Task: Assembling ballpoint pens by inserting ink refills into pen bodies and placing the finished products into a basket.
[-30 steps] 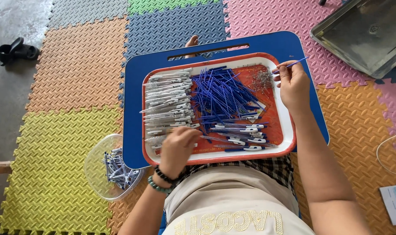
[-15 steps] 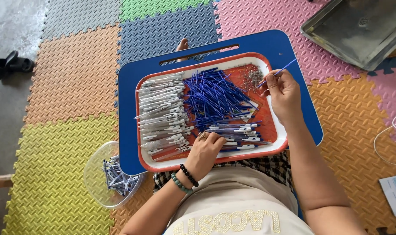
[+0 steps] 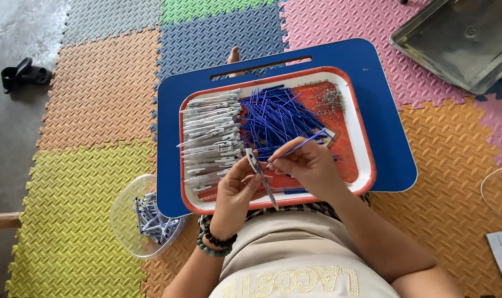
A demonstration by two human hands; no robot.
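Over the tray (image 3: 367, 165), the left hand (image 3: 235, 193) pinches a pen barrel (image 3: 260, 176); the right hand (image 3: 309, 163), just beside it, grips a blue refill (image 3: 303, 142).

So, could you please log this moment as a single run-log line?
left hand: holds pen barrel | right hand: holds blue refill at barrel | over red tray | clear bowl beside lap desk

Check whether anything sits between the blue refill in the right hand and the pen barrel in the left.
Nothing visible does. The right hand holds the blue refill with its lower tip right beside the pen barrel gripped by the left hand, above the red tray.
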